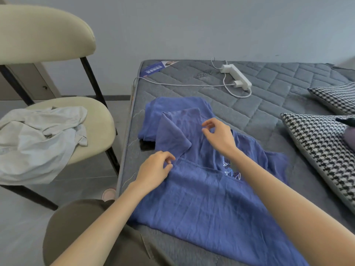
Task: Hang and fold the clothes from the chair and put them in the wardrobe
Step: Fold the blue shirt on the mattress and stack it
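A blue shirt [201, 189] lies spread on the grey mattress [259, 112], with one side folded over its middle. My left hand [155, 169] is at the shirt's left edge and pinches the fabric between thumb and forefinger just below the folded flap. Over the upper middle of the shirt hovers my right hand [219, 135], its fingers loosely curled and its thumb and forefinger apart, holding nothing. A crumpled white garment [38, 135] lies on the seat of the cream chair [99, 121] at the left and hangs over its front.
A white power strip [237, 76] with plugs and cables lies on the far part of the mattress. Two houndstooth pillows [326, 150] sit at the right. Something black [147, 145] peeks out under the shirt's left side. My knee [86, 227] is beside the bed.
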### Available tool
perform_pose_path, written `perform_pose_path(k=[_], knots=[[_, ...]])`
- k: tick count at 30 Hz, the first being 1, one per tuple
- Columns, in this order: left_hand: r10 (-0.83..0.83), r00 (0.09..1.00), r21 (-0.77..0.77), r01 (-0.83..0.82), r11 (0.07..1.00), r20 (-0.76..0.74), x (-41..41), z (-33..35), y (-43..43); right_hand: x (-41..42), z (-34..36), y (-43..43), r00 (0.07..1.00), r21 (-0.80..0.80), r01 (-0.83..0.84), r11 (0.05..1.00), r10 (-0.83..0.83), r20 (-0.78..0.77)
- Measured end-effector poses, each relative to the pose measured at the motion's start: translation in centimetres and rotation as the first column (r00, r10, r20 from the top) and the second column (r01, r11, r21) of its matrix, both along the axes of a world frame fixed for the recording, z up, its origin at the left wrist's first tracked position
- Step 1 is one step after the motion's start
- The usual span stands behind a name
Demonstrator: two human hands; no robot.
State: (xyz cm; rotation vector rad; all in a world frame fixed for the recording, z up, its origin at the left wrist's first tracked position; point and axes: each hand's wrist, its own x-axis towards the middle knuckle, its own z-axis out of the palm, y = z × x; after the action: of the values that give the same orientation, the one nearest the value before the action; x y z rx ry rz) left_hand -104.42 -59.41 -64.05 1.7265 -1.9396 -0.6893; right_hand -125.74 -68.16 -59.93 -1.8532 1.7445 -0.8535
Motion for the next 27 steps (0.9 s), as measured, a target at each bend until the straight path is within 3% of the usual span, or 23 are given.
perform_pose_path(k=[4, 7, 11, 14, 16, 19, 24, 27], knots=[[-0.070, 0.998, 0.001, 0.070, 0.998, 0.011, -3.7, 0.7, -0.6, -6.0, -1.9, 3.2, 0.986, 0.033, 0.163, 0.986, -0.164, 0.042], [-0.170, 0.985, -0.003, 0.170, 0.985, 0.034, -7.1, 0.9, -0.8, -11.0, -3.9, 6.3, 0.948, 0.006, 0.312, 0.950, -0.311, -0.068], [-0.311, 0.940, 0.033, 0.309, 0.950, 0.140, -12.1, 0.4, -0.5, -16.2, -5.7, 10.0, 0.810, 0.058, 0.578, 0.814, -0.564, -0.160], [-0.408, 0.891, 0.142, 0.386, 0.912, 0.200, -15.0, -0.5, -0.3, -19.2, -6.5, 10.6, 0.737, 0.221, 0.673, 0.706, -0.665, -0.119], [-0.461, 0.857, 0.231, 0.413, 0.881, 0.229, -16.2, -1.1, -0.3, -20.5, -7.0, 9.8, 0.726, 0.363, 0.663, 0.655, -0.681, -0.096], [-0.487, 0.830, 0.274, 0.419, 0.866, 0.272, -17.2, -1.8, -0.6, -21.3, -7.6, 8.1, 0.762, 0.478, 0.571, 0.667, -0.648, -0.006], [-0.486, 0.811, 0.335, 0.382, 0.862, 0.326, -17.2, -3.5, -0.9, -20.6, -6.8, 6.5, 0.786, 0.533, 0.494, 0.687, -0.615, 0.063], [-0.480, 0.794, 0.342, 0.363, 0.867, 0.374, -16.7, -4.5, -1.0, -20.9, -6.5, 6.2, 0.767, 0.489, 0.507, 0.710, -0.630, 0.120]])
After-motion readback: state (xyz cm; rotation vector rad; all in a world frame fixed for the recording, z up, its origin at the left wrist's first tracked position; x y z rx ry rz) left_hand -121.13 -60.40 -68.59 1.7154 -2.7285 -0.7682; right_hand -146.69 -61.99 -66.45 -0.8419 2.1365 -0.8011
